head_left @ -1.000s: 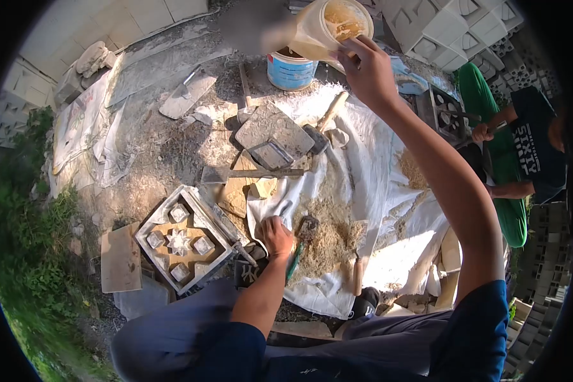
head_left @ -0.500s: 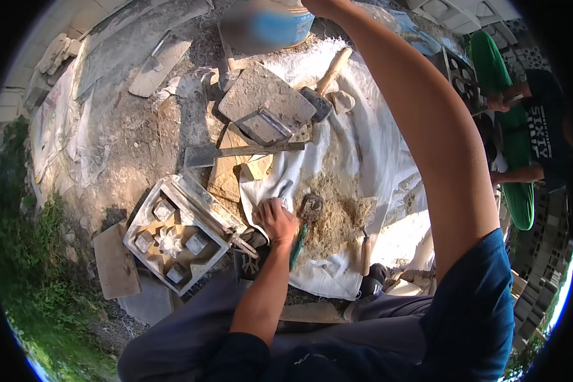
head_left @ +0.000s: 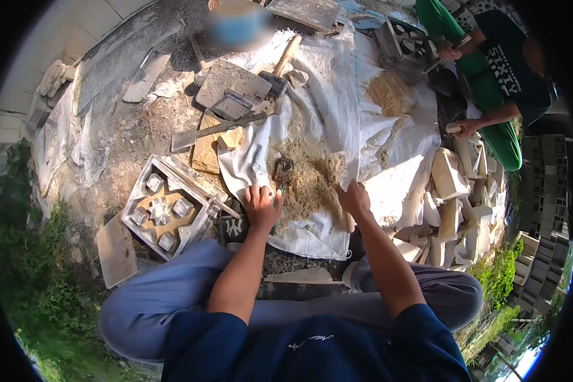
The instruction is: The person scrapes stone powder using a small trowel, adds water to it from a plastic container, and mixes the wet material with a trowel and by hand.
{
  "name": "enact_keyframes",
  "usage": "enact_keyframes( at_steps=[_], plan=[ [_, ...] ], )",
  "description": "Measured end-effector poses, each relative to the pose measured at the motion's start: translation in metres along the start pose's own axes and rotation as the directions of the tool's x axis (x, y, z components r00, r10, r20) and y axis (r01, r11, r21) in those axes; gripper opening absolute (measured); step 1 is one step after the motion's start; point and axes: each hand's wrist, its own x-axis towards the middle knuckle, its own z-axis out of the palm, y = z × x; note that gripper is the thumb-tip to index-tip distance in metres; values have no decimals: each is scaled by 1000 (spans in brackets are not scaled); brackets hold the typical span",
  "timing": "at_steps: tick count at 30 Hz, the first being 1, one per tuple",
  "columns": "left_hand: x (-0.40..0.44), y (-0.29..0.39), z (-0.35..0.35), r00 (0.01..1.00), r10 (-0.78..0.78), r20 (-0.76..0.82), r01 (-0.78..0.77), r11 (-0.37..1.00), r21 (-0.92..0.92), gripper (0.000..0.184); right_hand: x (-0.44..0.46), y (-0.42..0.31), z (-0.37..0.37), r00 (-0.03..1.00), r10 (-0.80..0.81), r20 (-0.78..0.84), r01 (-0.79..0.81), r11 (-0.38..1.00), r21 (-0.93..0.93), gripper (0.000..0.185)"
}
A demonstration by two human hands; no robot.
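Note:
My left hand (head_left: 261, 207) lies on the left part of a white woven sheet (head_left: 305, 245), fingers spread. Just beyond its thumb is a tool with a dark, blocky head (head_left: 284, 169); its green handle is mostly hidden by the hand. Sandy material (head_left: 309, 188) is heaped between my hands. My right hand (head_left: 355, 197) is at the sheet's right side, fingers curled over the neck of a trowel (head_left: 350, 223) with a wooden handle. What those fingers grip, if anything, is hidden.
Left of me stands a wooden frame (head_left: 134, 194) holding a star-shaped piece and several blocks. Beyond lie a hammer (head_left: 290, 54), a flat board (head_left: 232, 83) and yellowish stones (head_left: 205, 149). Broken pale pieces (head_left: 449, 175) pile at right, near another person (head_left: 512, 60) holding tools.
My right hand has come down from the bucket at the far side to the trowel. My left hand stays on the sheet, its fingers now more spread. The view has shifted right.

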Motion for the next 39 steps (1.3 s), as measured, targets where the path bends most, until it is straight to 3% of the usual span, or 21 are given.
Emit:
enact_keyframes(
  at_steps=[1,4,5,8,9,12,14,17,19,23,29,32,34,36,39],
  plan=[
    [-11,9,-9,995,-16,95,6,995,101,33,-6,4,4,998,19,60,-21,999,25,52],
    [-39,18,-5,994,68,82,-87,959,270,35,-3,29,39,993,-6,122,-1,998,61,47],
    [-44,22,-7,972,-60,226,-17,946,325,38,0,35,49,990,-42,133,33,997,68,44],
    [-41,15,2,955,-82,284,-12,949,316,36,-13,21,23,995,-96,-1,96,992,79,38],
    [-41,14,3,956,-82,282,-13,947,321,36,-13,21,19,997,-78,-24,80,982,173,39],
    [-35,21,3,978,-120,168,69,956,284,39,4,20,-2,996,-93,-12,93,957,273,40],
    [-29,37,-12,875,-336,348,256,932,257,44,15,4,-26,997,-75,-23,78,971,225,38],
    [-36,32,-6,912,-326,249,281,939,199,48,42,-12,-36,989,-141,-38,146,959,244,34],
    [-40,28,-9,932,-309,189,283,947,154,43,61,-16,-31,939,-318,-131,339,920,199,30],
    [-43,18,-14,951,-304,48,298,949,105,33,70,-22,6,919,-390,-58,393,900,190,33],
    [-31,28,-24,920,-376,109,359,922,149,32,-10,-28,17,884,-466,22,436,843,316,42],
    [-21,37,-29,900,-416,127,408,909,85,25,-18,-26,-5,888,-456,49,419,850,320,40],
    [-20,32,-21,913,-401,77,402,915,-7,22,-14,-20,-7,958,-268,-106,288,884,368,37],
    [-12,28,-18,918,-397,19,397,912,-104,19,-17,-17,-11,1000,-15,1,14,953,302,32],
    [17,26,-28,902,-418,109,431,888,-159,22,-55,-35,21,998,23,-61,5,911,413,27]
  ],
)
